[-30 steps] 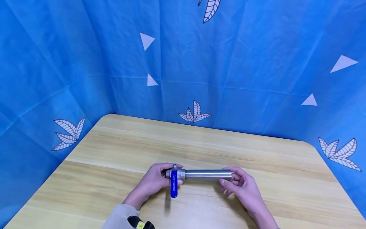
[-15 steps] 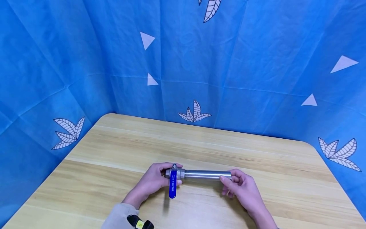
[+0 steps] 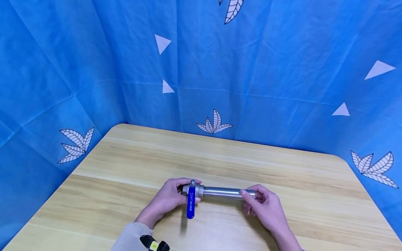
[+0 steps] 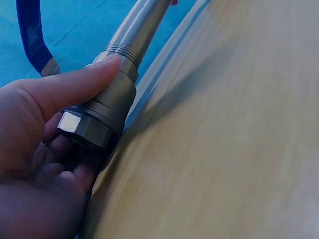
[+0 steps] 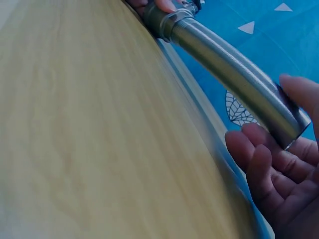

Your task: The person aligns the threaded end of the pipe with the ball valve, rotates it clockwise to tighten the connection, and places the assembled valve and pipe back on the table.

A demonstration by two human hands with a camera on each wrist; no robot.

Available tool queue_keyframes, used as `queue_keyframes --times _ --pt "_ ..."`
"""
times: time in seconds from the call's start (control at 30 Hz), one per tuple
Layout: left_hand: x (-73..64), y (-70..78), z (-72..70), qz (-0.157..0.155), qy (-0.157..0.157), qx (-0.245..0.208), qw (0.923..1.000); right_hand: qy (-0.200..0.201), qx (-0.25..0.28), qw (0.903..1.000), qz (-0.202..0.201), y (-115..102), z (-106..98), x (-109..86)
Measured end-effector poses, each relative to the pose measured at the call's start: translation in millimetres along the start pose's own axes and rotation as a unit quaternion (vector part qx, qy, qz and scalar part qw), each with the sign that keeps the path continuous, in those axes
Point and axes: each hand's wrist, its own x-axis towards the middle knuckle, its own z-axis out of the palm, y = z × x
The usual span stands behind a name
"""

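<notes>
Valve (image 4: 112, 107) and pipe (image 3: 221, 191) in line, pipe's threaded end at the valve's hex collar (image 3: 201, 190), some threads (image 4: 123, 49) exposed; can't tell how far it's screwed in. Both roughly midway between the left and right edges of the counter (image 3: 125, 167), well short of the far edge; near edge out of frame. Pipe is up off the surface; can't tell if the valve touches down.

Left hand (image 3: 169, 197) grips the valve: thumb near side, index far side, other fingers curled by the hex end. Right hand (image 3: 267, 207) pinches the pipe by its free end, thumb on top, fingers beneath; grip looks light. Blue lever (image 3: 191, 204) points to the near side, square to the pipe.

Handling: all looks metal, so stiff, no give, probably heavy for its size, weight mostly at the valve. Not fragile, I'd say, but threads hate knocks. Pipe looks smooth, may slip in the fingertips; wrap more fingers round it for torque. Best purchase: valve body and hex flats. Lever's a poor handle, likely swings.
</notes>
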Motion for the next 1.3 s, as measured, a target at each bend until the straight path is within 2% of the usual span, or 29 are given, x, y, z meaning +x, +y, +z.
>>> queue_keyframes --times 0.17,0.37,0.57,0.77,1.0,1.3 --pt "-0.4 0.8 0.4 -0.003 0.003 -0.004 1.0000 -0.040 0.027 0.9980 -0.040 -0.7 -3.1 -1.8" --pt "-0.8 1.2 -0.6 -0.003 -0.002 -0.002 1.0000 -0.058 0.046 0.9950 -0.068 1.0 -8.3 -1.7" --pt "0.0 0.5 -1.9 -0.005 -0.006 0.006 1.0000 -0.070 0.088 0.9921 -0.055 0.4 -7.4 0.0" --pt "-0.1 0.9 -1.4 -0.002 -0.004 -0.002 1.0000 -0.063 0.094 0.9923 -0.051 -1.4 -8.2 -1.0" --pt "-1.2 2.0 -1.3 -0.002 -0.001 -0.005 1.0000 -0.043 0.082 0.9955 -0.024 -1.9 -6.8 -1.6" --pt "-0.8 1.0 -0.8 -0.005 0.000 -0.014 0.9999 -0.040 0.116 0.9922 -0.020 0.0 -3.4 1.1"
